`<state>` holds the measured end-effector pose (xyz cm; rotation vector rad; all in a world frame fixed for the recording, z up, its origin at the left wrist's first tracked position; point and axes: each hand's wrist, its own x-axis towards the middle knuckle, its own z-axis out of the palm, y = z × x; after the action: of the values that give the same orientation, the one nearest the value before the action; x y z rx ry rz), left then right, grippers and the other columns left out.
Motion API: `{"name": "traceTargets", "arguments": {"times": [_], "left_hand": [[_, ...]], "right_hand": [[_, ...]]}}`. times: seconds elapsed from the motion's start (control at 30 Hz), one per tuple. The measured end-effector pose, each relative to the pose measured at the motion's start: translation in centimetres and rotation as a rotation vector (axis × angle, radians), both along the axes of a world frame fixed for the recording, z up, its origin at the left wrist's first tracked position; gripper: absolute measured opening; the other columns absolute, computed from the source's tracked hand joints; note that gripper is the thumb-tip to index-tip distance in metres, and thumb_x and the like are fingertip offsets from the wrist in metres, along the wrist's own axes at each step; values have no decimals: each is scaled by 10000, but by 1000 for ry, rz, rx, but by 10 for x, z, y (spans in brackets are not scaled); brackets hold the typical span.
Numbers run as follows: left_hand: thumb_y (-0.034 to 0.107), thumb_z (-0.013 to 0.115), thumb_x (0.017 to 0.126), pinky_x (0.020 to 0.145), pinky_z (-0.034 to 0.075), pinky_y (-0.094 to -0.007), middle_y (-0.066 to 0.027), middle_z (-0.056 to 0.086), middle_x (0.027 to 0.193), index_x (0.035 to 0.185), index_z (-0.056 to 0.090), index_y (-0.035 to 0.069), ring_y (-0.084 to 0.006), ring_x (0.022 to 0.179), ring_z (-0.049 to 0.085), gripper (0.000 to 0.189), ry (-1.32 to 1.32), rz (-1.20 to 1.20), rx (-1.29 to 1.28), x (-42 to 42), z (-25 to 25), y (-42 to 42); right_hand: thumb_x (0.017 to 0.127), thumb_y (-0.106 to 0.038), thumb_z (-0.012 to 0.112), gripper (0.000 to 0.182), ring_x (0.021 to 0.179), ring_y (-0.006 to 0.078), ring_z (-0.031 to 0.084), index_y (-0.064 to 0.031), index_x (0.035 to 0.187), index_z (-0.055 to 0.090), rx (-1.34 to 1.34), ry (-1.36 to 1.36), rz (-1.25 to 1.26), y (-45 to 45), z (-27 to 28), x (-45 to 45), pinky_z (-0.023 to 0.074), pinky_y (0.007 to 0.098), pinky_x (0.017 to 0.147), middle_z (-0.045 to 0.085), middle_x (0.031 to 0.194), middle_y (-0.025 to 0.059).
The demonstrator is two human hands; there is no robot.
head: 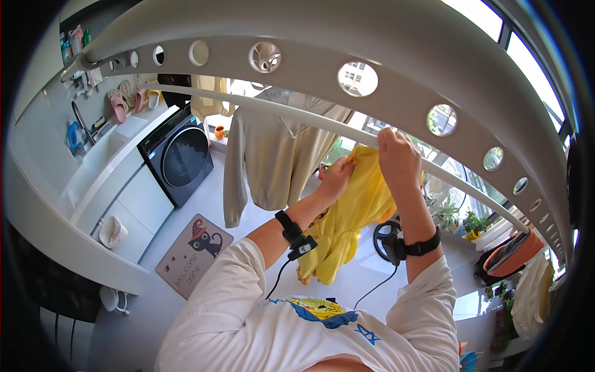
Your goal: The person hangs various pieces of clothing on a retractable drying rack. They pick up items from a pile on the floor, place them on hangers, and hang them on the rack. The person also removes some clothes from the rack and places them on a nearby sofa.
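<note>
A yellow garment (346, 209) hangs below a white drying rail (279, 109), between my two raised hands. My left hand (338, 179) grips its upper left edge with bent fingers. At the rail, just right of the garment's top, my right hand (400, 156) has its fingers curled up against the bar; whether it holds a hanger or cloth there is hidden. To the left, a beige long-sleeved top (267, 149) hangs on a hanger from the same rail. Both wrists wear black straps with small devices and cables.
Overhead runs a wide rack frame with round holes (320, 60). A dark front-loading washing machine (183, 156), a sink (104, 149) and a doormat (195, 255) are at left. Potted plants (472, 223) line the window at right, near an orange and grey garment (513, 253).
</note>
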<state>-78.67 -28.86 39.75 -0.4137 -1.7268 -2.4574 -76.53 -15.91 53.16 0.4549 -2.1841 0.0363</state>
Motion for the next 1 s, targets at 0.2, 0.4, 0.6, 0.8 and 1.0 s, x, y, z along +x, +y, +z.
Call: {"name": "traceTargets", "arguments": {"times": [0.2, 0.4, 0.6, 0.8, 1.0], "left_hand": [[272, 589, 928, 599, 431, -254, -15, 588, 753, 1037, 599, 56, -85, 670, 523, 242, 121, 502, -161, 8, -13, -57], [292, 646, 885, 679, 484, -320, -120, 620, 886, 1164, 531, 32, -192, 788, 603, 399, 198, 1096, 105, 2, 31, -155], [458, 592, 877, 742, 482, -364, -151, 670, 904, 1050, 619, -4, -276, 805, 631, 494, -26, 1002, -634, -12, 31, -237], [486, 560, 904, 612, 415, -311, -71, 547, 636, 779, 600, 11, -179, 622, 511, 493, 58, 887, -647, -14, 15, -230], [491, 522, 932, 584, 378, -316, -49, 450, 577, 705, 525, -2, -159, 579, 416, 542, 144, 760, -609, -6, 25, -231]], "right_hand": [[780, -61, 653, 131, 864, 265, 618, -108, 892, 604, -62, 208, 266, -10, -2, 24, 519, 380, 734, 627, 923, 55], [720, -97, 667, 192, 770, 175, 577, -102, 897, 594, 309, 59, 615, -25, -32, 37, 497, 303, 617, 582, 841, 2], [772, -74, 615, 164, 830, 227, 593, -80, 935, 607, 67, -3, 820, -91, -16, 29, 509, 323, 651, 613, 900, 38], [801, -127, 612, 154, 851, 276, 626, -103, 951, 640, -90, 67, 452, -159, 36, -74, 488, 407, 783, 645, 924, 85], [805, -133, 607, 149, 846, 274, 628, -102, 947, 640, 77, -167, 290, -188, 38, -114, 487, 400, 779, 646, 918, 85]]}}
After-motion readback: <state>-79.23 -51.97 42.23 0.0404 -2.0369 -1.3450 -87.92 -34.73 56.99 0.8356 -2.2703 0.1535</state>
